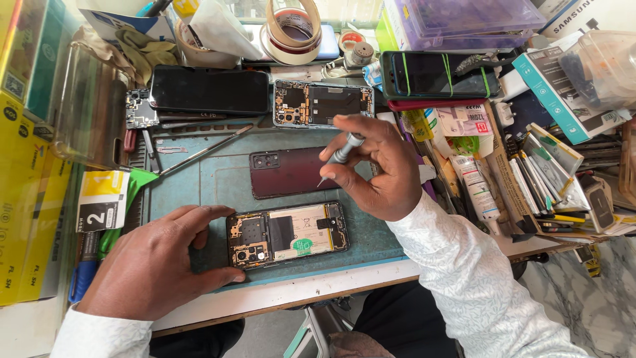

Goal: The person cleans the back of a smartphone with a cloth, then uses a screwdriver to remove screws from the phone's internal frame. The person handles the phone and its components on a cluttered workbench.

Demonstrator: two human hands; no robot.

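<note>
Already the opened phone [287,235] lies on the desk [199,182] with its dark red back cover [285,172] off just behind, the left hand [156,262] pressing flat against its end, the right hand [377,166] clamped on a small screwdriver [339,156] above it, inner parts still in place.

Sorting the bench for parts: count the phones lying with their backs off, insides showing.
2. One opened phone lies near the mat's front edge, steadied by the left hand. Another lies at the mat's far edge. Clutter may hide more.
</note>
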